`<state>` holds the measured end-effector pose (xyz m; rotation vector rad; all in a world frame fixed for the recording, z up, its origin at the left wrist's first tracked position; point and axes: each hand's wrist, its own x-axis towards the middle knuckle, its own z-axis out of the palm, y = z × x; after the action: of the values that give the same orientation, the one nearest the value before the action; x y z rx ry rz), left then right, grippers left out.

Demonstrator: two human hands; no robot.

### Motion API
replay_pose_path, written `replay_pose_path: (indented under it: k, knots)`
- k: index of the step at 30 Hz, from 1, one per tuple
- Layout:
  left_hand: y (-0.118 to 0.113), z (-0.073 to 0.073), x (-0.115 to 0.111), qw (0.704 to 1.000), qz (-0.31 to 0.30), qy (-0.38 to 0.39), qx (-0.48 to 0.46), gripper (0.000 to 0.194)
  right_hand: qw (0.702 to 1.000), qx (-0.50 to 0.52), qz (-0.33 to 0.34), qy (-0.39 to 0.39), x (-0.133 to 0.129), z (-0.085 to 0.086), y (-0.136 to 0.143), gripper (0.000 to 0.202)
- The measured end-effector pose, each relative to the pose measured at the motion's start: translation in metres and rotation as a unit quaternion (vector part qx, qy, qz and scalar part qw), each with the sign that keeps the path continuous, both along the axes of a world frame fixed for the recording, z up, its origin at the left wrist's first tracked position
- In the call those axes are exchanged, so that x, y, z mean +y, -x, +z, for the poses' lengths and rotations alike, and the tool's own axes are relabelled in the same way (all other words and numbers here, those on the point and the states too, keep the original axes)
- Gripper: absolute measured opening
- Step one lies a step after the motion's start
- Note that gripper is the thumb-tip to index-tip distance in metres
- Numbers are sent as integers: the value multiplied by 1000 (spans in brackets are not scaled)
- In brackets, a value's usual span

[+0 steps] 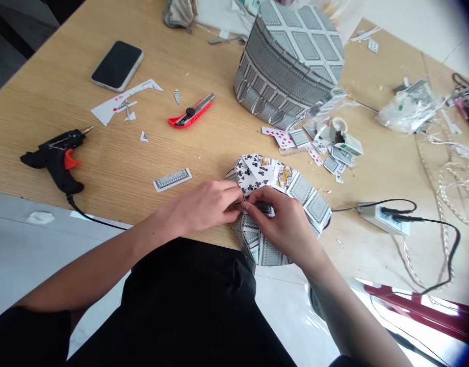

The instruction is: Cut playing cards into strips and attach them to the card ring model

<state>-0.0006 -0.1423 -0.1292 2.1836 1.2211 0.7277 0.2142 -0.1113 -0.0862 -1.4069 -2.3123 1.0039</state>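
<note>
A rounded piece built from playing cards (313, 204) lies at the table's front edge, some cards face up with clubs and court figures, others showing grey patterned backs. My left hand (215, 204) reaches over its left side, fingers pinched on a narrow grey card strip (232, 207). From the right, my right hand (284, 219) meets it, thumb and index finger closed at the same strip. The fingertips nearly touch, and part of the strip is hidden behind them. To the left of my left hand lies a loose cut card piece (172, 180).
A large card-covered drum shape (288, 61) stands at the back. A black glue gun (58, 155), a phone (118, 65) and a red utility knife (191, 111) lie left. Card scraps (332, 150) are beyond the piece; a power strip (383, 218) with cables sits right.
</note>
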Motion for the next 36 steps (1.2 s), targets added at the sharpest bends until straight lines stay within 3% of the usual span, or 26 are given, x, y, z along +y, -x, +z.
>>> replay_pose_path:
  k: [11,29,36]
  knots:
    - [-1,4,-2,999,8,-9,32,6,1000,4,3,-7,1,-2,-1,9]
    - [-4,-6,-1,999,2,-20,-41,5,1000,-16,3,0,1,2,0,10]
    - [-5,1,-5,1000,24,-4,-3,4,1000,-10,-8,1,1,0,0,13]
